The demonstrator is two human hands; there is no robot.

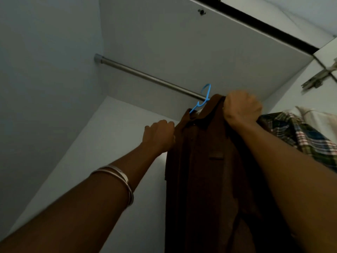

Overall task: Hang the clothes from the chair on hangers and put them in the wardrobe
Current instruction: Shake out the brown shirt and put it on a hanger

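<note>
A brown shirt [206,170] hangs on a blue hanger [205,96] inside the white wardrobe. The hanger's hook sits at the metal rail [145,76]; whether it rests over the rail I cannot tell. My right hand [241,106] is closed on the shirt's right shoulder at the collar. My left hand [160,136] grips the shirt's left shoulder edge. The lower part of the shirt runs out of view at the bottom.
A plaid shirt [306,136] and a pale garment [317,115] hang to the right of the brown one. The wardrobe's top panel [191,42] is close above the rail. A door hinge [321,75] shows at the far right. Bare rail stretches to the left.
</note>
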